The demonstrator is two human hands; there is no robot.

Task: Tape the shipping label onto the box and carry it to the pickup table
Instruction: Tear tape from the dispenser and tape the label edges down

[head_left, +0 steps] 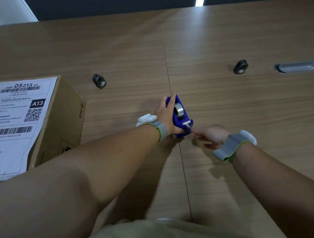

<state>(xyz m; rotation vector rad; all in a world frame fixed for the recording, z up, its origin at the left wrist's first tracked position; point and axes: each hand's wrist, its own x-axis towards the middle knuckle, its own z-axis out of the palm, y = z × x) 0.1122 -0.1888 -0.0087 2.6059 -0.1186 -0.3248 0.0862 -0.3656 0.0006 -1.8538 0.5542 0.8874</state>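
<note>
A blue tape dispenser (180, 118) with a clear tape roll stands mid-table. My left hand (167, 114) lies over its left side and grips it, thumb under the front end. My right hand (210, 135) is at the dispenser's cutter end, fingertips pinched on the tape end (189, 128). A brown cardboard box (62, 122) sits at the left. A white shipping label (11, 122) with barcodes and a QR code lies loose on its top, its lower edge overhanging.
The wooden table (228, 105) has two dark round fittings (99, 81) (240, 66) and a grey oval cable slot (300, 66) at the far right. A seam runs down the middle. Dark floor lies beyond the far edge.
</note>
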